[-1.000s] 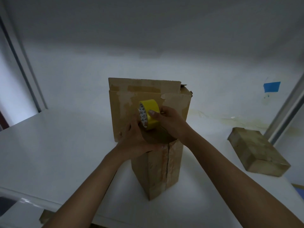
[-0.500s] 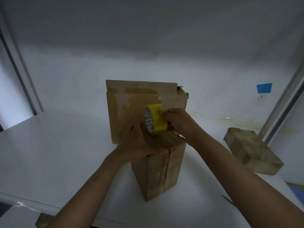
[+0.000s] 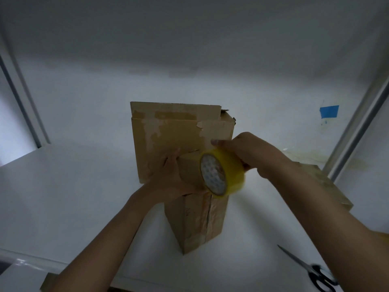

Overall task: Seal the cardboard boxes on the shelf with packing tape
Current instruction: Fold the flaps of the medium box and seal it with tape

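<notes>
A tall narrow cardboard box [image 3: 197, 220] stands on the white shelf [image 3: 63, 197] in front of a larger cardboard box [image 3: 174, 131]. My left hand [image 3: 168, 182] grips the top of the narrow box on its left side, thumb up against the larger box. My right hand [image 3: 250, 152] holds a yellow roll of packing tape [image 3: 223, 171] at the front right edge of the narrow box's top, the roll's open core facing me.
A flat cardboard box [image 3: 328, 186] lies on the shelf to the right, partly behind my right arm. Black-handled scissors [image 3: 311, 270] lie at the front right. A blue tape patch [image 3: 329, 111] sticks to the back wall. Metal shelf posts [image 3: 357, 131] stand at both sides.
My right hand has carried the tape roll from the back of the narrow box's top toward me and to the right, down to its front edge. The left hand stays on the box.
</notes>
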